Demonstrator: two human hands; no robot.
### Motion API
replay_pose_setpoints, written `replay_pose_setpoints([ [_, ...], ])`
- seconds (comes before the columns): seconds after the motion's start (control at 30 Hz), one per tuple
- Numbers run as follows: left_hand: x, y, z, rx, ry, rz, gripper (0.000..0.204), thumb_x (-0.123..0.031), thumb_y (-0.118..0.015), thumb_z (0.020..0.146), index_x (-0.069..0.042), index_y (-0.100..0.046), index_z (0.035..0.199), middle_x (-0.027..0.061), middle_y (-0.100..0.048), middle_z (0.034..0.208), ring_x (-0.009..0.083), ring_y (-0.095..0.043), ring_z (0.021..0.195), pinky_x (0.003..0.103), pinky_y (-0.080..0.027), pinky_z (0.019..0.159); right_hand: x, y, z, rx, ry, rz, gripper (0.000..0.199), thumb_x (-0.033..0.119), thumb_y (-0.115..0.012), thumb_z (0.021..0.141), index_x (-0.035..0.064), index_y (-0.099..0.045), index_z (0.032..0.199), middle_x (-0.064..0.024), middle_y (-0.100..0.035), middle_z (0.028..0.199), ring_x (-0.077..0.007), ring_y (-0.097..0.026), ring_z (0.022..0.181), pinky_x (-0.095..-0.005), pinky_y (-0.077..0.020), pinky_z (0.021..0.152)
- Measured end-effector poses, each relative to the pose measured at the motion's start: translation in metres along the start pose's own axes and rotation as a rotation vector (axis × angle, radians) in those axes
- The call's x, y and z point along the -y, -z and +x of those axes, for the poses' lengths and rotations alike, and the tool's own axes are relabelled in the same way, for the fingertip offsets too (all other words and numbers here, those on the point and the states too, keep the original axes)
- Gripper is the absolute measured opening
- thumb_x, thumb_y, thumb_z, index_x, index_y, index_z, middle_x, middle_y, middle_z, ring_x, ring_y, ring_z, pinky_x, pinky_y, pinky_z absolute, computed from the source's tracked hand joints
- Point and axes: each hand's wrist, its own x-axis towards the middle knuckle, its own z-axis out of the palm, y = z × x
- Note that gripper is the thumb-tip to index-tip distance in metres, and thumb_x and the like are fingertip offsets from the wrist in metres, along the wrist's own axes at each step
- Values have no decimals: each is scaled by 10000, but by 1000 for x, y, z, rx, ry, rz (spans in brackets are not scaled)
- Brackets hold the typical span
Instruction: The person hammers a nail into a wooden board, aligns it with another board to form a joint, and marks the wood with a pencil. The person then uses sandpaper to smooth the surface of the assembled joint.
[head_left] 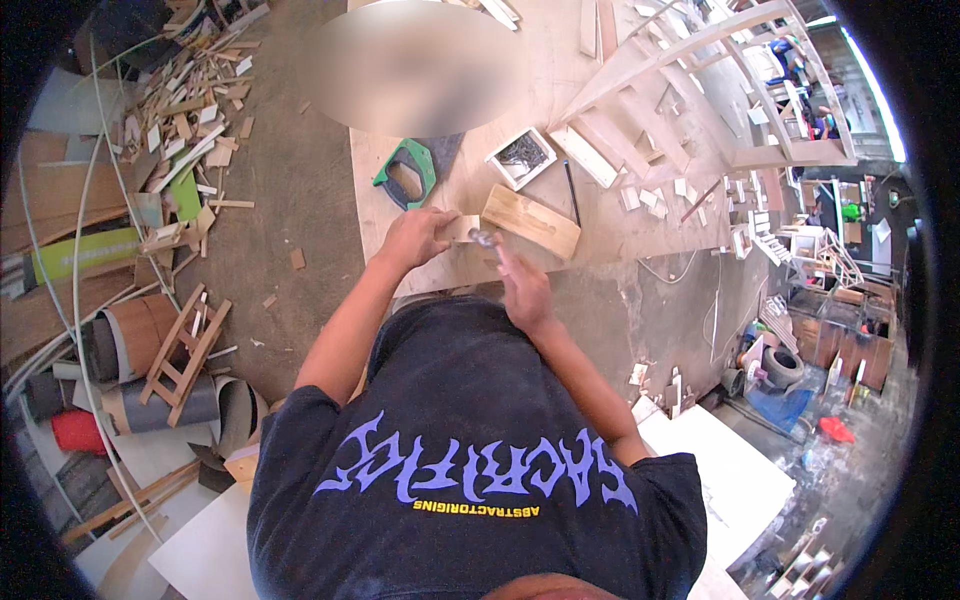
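Evidently, a small piece of wood is being worked by hand at the near edge of the plywood sheet (640, 235); the pale wooden piece (463, 228) is pinched between the thumb and fingers of the left hand (410, 238), near the left end of the thicker wooden block (530, 222); whether the two are touching cannot be told. The right hand (525, 285) is curled around a short-looking tool (484, 238), whose metallic head is blurred and brought right beside the held piece; by its shape it is judged to be a hammer, though this cannot be confirmed.

The step in hand is therefore read as striking or fitting at the small piece; whether a nail is set there is too small to be seen. For the next move, a firm pinch would be needed on the left, with the fingertips kept clear of the tool's head; a short, well-aimed stroke would be called for on the right, since so slight a piece could easily be tipped or split.

Beyond the block, a pale box (499, 174) is seen, in which dark, slender bits, probably nails, are held within easy reach; a thin dark rod (571, 193) is laid just to the right of it; the green-handled saw (426, 172) is left unheld, beyond the left hand.
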Motion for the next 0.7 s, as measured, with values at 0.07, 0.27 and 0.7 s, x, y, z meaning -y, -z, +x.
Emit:
replay_pose_setpoints([
  [0.07,-1,0,3,-30,-19,16,583,-186,-845,773,-143,-737,1344,140,-752,1076,354,-721,1022,469,-579,893,-4,-6,-2,132,-48,-119,616,112,-601,1013,187,-498,1615,-230,-713,1011,-460,-718,905,-532,-585,776],
  [0.27,8,2,0,-30,-13,31,576,-179,-839,770,-139,-739,1335,138,-741,1051,357,-715,1004,470,-577,890,13,3,5,-111,-10,67,617,131,-567,1030,290,-487,1621,-230,-712,1013,-475,-710,885,-548,-584,769],
  [0.7,1,-7,-2,-67,-39,19,588,-172,-846,764,-154,-743,1342,141,-743,1012,359,-720,976,480,-580,856,-7,-11,0,20,-47,-44,590,101,-558,1053,217,-480,1626,-265,-707,1018,-469,-708,877,-534,-558,769],
])
